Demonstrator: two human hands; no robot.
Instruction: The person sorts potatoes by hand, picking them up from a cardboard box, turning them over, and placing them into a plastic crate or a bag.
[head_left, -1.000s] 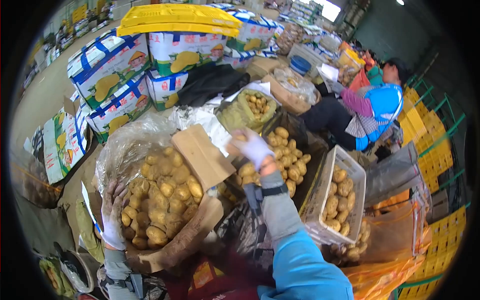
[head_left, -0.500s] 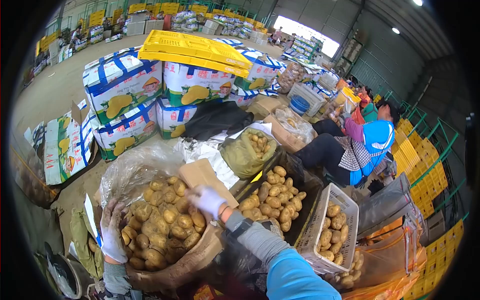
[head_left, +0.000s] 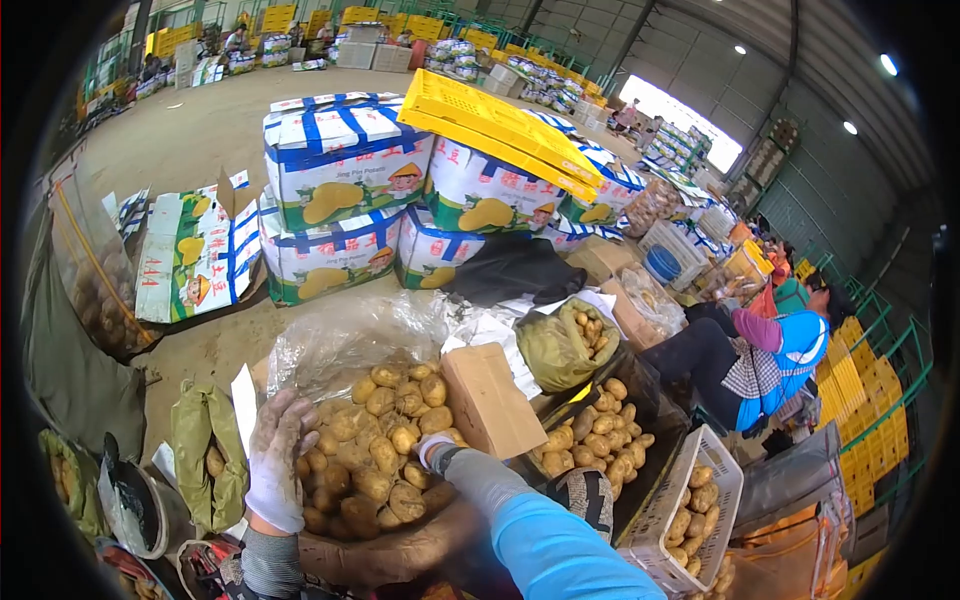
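Note:
A plastic-lined carton in front of me is heaped with soil-dusted potatoes. My left hand, in a dirty white glove, is at the carton's left side with its fingers stretched upward, beside the potatoes. My right hand, gloved too, reaches down onto the right part of the heap; its fingers are hidden, so any grip cannot be seen. Clear plastic liner spreads over the carton's far edge. A brown cardboard flap stands just beyond my right hand.
Right of the carton lie more potatoes in a dark-lined container and a white crate of potatoes. Green sacks stand left. Stacked printed boxes carry yellow crates. A co-worker in a blue vest sits at right.
My right hand has gone from blurred motion above the carton's right side down onto the potatoes. My left hand stays at the left side. The view has turned left.

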